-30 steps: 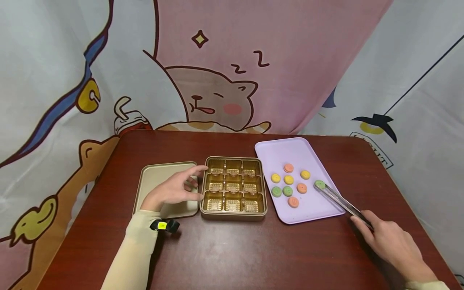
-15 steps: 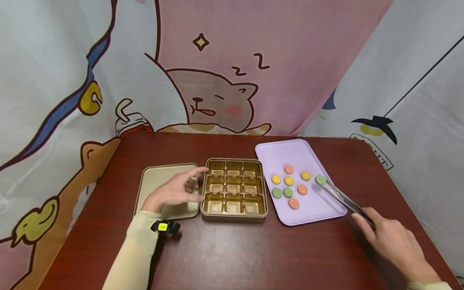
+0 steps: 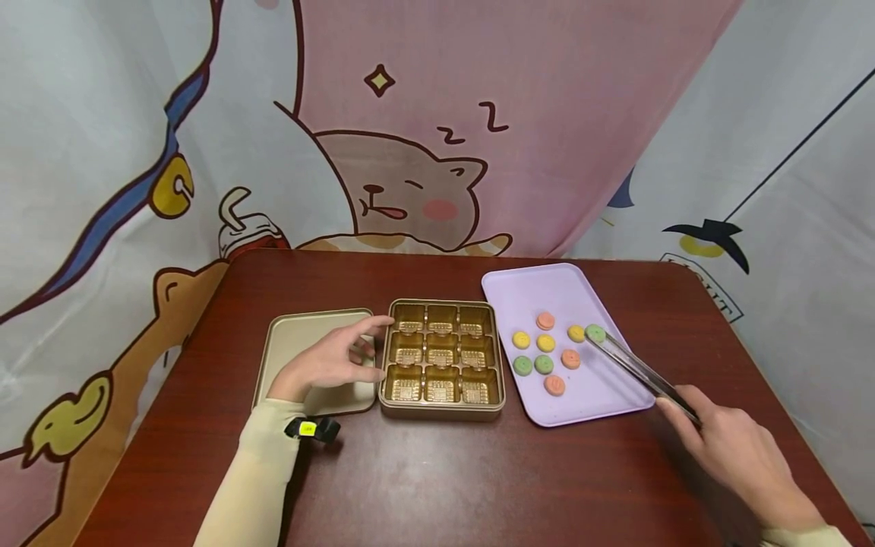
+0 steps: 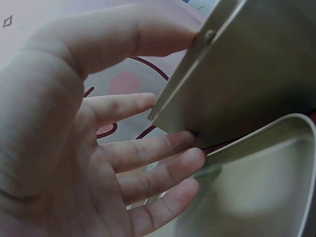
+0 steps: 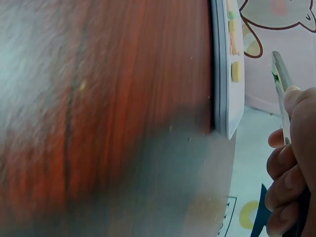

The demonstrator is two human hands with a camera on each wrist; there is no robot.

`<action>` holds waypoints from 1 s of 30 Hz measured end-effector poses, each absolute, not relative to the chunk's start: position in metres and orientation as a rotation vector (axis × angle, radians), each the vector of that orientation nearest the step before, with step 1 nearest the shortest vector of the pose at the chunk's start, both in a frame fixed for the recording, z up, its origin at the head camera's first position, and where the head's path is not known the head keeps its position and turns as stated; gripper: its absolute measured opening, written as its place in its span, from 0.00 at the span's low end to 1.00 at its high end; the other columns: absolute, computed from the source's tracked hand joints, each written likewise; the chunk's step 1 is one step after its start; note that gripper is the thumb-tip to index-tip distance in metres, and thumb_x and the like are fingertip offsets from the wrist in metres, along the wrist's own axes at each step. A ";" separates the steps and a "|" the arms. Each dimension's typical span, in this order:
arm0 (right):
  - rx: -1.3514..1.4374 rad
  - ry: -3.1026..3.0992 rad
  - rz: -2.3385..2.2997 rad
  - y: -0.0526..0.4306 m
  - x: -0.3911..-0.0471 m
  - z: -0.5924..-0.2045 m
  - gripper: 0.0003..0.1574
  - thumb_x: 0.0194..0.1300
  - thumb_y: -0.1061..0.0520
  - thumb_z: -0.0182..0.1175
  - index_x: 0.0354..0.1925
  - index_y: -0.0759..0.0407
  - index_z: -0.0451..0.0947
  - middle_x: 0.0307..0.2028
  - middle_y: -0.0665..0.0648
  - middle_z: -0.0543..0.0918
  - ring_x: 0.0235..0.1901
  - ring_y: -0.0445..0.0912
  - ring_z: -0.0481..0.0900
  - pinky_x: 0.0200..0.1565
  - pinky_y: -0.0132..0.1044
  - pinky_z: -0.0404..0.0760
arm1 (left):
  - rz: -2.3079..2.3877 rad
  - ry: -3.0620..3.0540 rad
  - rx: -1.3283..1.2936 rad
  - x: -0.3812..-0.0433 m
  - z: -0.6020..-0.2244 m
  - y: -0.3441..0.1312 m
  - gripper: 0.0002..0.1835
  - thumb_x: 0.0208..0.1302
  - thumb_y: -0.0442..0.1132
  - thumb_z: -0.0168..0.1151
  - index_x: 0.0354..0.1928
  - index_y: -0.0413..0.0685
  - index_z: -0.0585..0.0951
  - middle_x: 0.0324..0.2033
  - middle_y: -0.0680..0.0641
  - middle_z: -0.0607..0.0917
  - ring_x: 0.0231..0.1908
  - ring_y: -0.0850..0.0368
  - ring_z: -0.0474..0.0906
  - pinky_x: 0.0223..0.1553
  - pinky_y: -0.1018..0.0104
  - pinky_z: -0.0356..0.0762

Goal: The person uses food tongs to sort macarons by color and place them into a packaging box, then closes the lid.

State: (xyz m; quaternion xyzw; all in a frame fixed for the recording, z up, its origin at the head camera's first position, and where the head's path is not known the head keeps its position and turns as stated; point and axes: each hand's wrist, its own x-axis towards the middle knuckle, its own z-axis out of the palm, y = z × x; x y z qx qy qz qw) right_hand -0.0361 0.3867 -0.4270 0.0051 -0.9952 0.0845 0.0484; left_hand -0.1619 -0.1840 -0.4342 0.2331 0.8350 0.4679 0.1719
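Note:
My right hand (image 3: 741, 460) grips a pair of metal tongs (image 3: 636, 371), their tips at a small green macaron (image 3: 595, 333) over the lilac tray (image 3: 536, 285). The right wrist view shows fingers curled round the tongs (image 5: 279, 74), with a bit of green between the tips. My left hand (image 3: 331, 361) is at the left side of a gold square tin (image 3: 440, 414). Its thumb (image 4: 163, 37) touches the tin's rim, and the other fingers spread along the wall. A gold insert divides the tin into several compartments, with nothing visible in them.
Several orange, yellow and green macarons (image 3: 545, 343) lie on the tray, right of the tin. A flat gold lid (image 3: 294, 338) lies on the brown table (image 3: 437, 486) under the left hand. A printed curtain (image 3: 547, 114) hangs behind the table.
The tongs have carried the green macaron up from its place on the tray, then leftwards to beside a yellow one. My left hand stays at the tin.

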 end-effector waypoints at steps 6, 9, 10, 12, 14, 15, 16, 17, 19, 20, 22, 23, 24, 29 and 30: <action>0.137 -2.975 0.238 0.371 -0.041 -0.426 0.19 0.74 0.44 0.65 0.51 0.55 0.74 0.16 0.49 0.68 0.17 0.47 0.66 0.17 0.44 0.64 | 1.329 2.372 0.660 -0.162 -0.434 -0.184 0.48 0.59 0.41 0.79 0.79 0.53 0.65 0.65 0.39 0.77 0.54 0.44 0.81 0.58 0.46 0.83; 0.198 -2.945 0.236 0.362 -0.045 -0.427 0.17 0.72 0.46 0.67 0.48 0.54 0.74 0.16 0.48 0.66 0.17 0.45 0.63 0.17 0.41 0.61 | 1.328 2.375 0.662 -0.162 -0.434 -0.184 0.48 0.59 0.42 0.80 0.79 0.53 0.65 0.65 0.39 0.77 0.54 0.44 0.81 0.58 0.46 0.82; 0.217 -2.936 0.238 0.359 -0.046 -0.427 0.17 0.72 0.47 0.68 0.47 0.54 0.74 0.15 0.48 0.65 0.17 0.44 0.63 0.17 0.40 0.61 | 1.328 2.375 0.664 -0.162 -0.434 -0.184 0.48 0.59 0.41 0.80 0.79 0.53 0.65 0.65 0.39 0.77 0.54 0.44 0.81 0.58 0.46 0.82; 0.248 -2.928 0.239 0.352 -0.048 -0.426 0.16 0.71 0.48 0.69 0.45 0.53 0.73 0.15 0.47 0.63 0.17 0.44 0.61 0.17 0.38 0.60 | 1.327 2.374 0.665 -0.162 -0.434 -0.184 0.48 0.59 0.41 0.80 0.79 0.53 0.65 0.65 0.39 0.77 0.54 0.44 0.81 0.58 0.45 0.82; 0.274 -2.925 0.236 0.345 -0.050 -0.426 0.16 0.70 0.48 0.70 0.42 0.52 0.73 0.15 0.46 0.61 0.16 0.42 0.60 0.17 0.37 0.59 | 1.326 2.375 0.666 -0.162 -0.435 -0.184 0.48 0.59 0.41 0.80 0.79 0.53 0.65 0.65 0.39 0.77 0.54 0.44 0.81 0.58 0.45 0.82; 0.288 -2.925 0.235 0.342 -0.052 -0.425 0.16 0.70 0.48 0.70 0.41 0.52 0.73 0.15 0.46 0.61 0.16 0.42 0.60 0.17 0.37 0.59 | 1.326 2.377 0.667 -0.162 -0.435 -0.184 0.48 0.59 0.41 0.79 0.79 0.53 0.66 0.65 0.39 0.77 0.54 0.44 0.81 0.58 0.45 0.82; 0.304 -2.927 0.233 0.338 -0.053 -0.424 0.16 0.70 0.48 0.70 0.41 0.52 0.73 0.15 0.46 0.61 0.16 0.42 0.60 0.17 0.36 0.59 | 1.325 2.377 0.666 -0.163 -0.435 -0.184 0.48 0.59 0.41 0.79 0.79 0.53 0.66 0.65 0.39 0.77 0.54 0.44 0.81 0.58 0.45 0.82; 0.320 -2.922 0.232 0.335 -0.055 -0.423 0.16 0.70 0.47 0.70 0.41 0.51 0.73 0.15 0.45 0.60 0.16 0.41 0.60 0.17 0.36 0.59 | 1.323 2.378 0.666 -0.163 -0.435 -0.184 0.48 0.59 0.41 0.79 0.79 0.54 0.65 0.65 0.39 0.77 0.54 0.44 0.81 0.58 0.45 0.82; 0.356 -2.907 0.235 0.328 -0.058 -0.422 0.15 0.69 0.47 0.71 0.40 0.50 0.73 0.15 0.45 0.60 0.16 0.41 0.60 0.17 0.36 0.59 | 1.323 2.379 0.667 -0.163 -0.435 -0.185 0.47 0.59 0.41 0.79 0.79 0.54 0.66 0.65 0.39 0.77 0.54 0.44 0.81 0.58 0.45 0.82; 0.375 -2.897 0.239 0.325 -0.060 -0.422 0.15 0.69 0.47 0.71 0.39 0.49 0.73 0.15 0.44 0.60 0.16 0.41 0.60 0.17 0.36 0.59 | 1.322 2.380 0.668 -0.163 -0.435 -0.185 0.47 0.59 0.42 0.79 0.79 0.54 0.65 0.65 0.39 0.77 0.54 0.44 0.81 0.58 0.45 0.82; 0.414 -2.874 0.242 0.319 -0.062 -0.421 0.16 0.68 0.47 0.72 0.37 0.48 0.73 0.15 0.44 0.61 0.16 0.40 0.60 0.17 0.36 0.58 | 1.321 2.380 0.668 -0.163 -0.435 -0.185 0.47 0.59 0.41 0.79 0.79 0.54 0.65 0.65 0.39 0.77 0.54 0.44 0.81 0.58 0.45 0.82; 0.432 -2.864 0.238 0.316 -0.063 -0.421 0.17 0.67 0.46 0.73 0.36 0.47 0.73 0.15 0.43 0.61 0.16 0.40 0.60 0.17 0.36 0.58 | 1.320 2.380 0.670 -0.163 -0.435 -0.185 0.47 0.59 0.41 0.79 0.79 0.54 0.65 0.65 0.39 0.77 0.54 0.44 0.81 0.58 0.45 0.82; 0.451 -2.858 0.231 0.313 -0.064 -0.420 0.17 0.67 0.46 0.73 0.36 0.47 0.73 0.16 0.43 0.61 0.16 0.40 0.60 0.17 0.35 0.58 | 1.319 2.380 0.669 -0.163 -0.434 -0.185 0.47 0.59 0.41 0.79 0.79 0.54 0.65 0.65 0.39 0.77 0.54 0.44 0.81 0.58 0.46 0.82; 0.537 -2.820 0.202 0.299 -0.068 -0.420 0.19 0.64 0.45 0.74 0.34 0.45 0.71 0.16 0.40 0.59 0.17 0.37 0.59 0.17 0.32 0.56 | 1.307 2.387 0.669 -0.163 -0.433 -0.184 0.47 0.59 0.41 0.79 0.79 0.54 0.65 0.65 0.40 0.77 0.54 0.45 0.81 0.57 0.47 0.83; 0.554 -2.809 0.201 0.296 -0.069 -0.420 0.19 0.64 0.45 0.75 0.34 0.45 0.71 0.16 0.40 0.59 0.17 0.37 0.59 0.17 0.32 0.56 | 1.307 2.388 0.668 -0.163 -0.433 -0.184 0.47 0.59 0.41 0.79 0.79 0.54 0.65 0.65 0.40 0.77 0.53 0.46 0.81 0.57 0.47 0.83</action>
